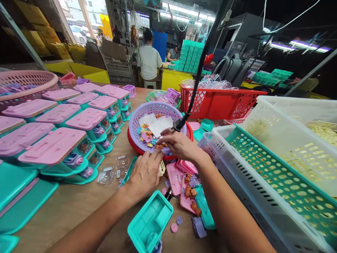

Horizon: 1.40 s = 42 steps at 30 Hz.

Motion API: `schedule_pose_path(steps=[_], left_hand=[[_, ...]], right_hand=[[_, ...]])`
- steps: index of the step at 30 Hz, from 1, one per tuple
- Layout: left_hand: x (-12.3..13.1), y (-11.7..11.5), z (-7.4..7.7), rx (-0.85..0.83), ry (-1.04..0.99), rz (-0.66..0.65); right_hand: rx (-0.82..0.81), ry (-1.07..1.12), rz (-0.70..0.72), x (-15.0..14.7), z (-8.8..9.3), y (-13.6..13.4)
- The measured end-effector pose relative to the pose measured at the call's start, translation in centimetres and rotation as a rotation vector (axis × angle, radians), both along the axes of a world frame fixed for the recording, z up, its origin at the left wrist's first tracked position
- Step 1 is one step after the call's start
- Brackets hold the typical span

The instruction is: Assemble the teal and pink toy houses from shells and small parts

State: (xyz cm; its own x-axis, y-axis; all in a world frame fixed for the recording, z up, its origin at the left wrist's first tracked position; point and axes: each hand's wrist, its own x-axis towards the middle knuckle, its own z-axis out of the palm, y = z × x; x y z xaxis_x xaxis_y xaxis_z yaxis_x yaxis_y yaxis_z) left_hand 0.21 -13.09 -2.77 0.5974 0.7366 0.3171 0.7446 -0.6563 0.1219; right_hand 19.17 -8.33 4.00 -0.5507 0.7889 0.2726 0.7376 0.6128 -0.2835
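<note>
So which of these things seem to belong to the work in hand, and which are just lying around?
Likely part of the work:
purple basket of small pieces, where the left hand and right hand are
open teal box
brown pieces
pink-topped teal boxes

Apparently just around:
backpack
distant stool
yellow carton

The left hand (146, 168) and the right hand (177, 142) are seen bare, with slender fingers. The back of the left hand is marked by faint ridges. The left forearm (98, 212) and right forearm (223, 193), equally uncovered, are narrowed at the wrist and smoothly widened toward the elbow.
</note>
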Motion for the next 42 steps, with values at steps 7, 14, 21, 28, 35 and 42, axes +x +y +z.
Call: schedule_pose_path(steps=[7,14,21,28,35,42], left_hand=[[0.3,-0.4,0.4,-0.043,0.003,0.043],[-0.3,-0.3,-1.3,0.038,-0.039,-0.006],[-0.3,0.3,1.1,-0.115,-0.040,-0.027],[-0.9,2.1,3.5,-0.304,-0.137,-0.153],[-2.8,3.7,5.4,-1.004,-0.927,-0.142],[-5.1,1.0,5.5,-1.755,-1.280,-0.169]], right_hand=[[-0.088,-0.279,-0.093,-2.5,-2.5,7.6],[-0.005,-0.214,-0.260,-2.8,-1.0,9.0],[-0.136,-0.171,-0.322,-6.8,-1.8,11.9],[-0.288,0.032,-0.365,-6.9,-2.0,12.6],[-0.155,0.615,-0.473,-3.5,-1.7,9.7],[-0.315,0.965,-0.275,-0.8,-2.7,-1.4]])
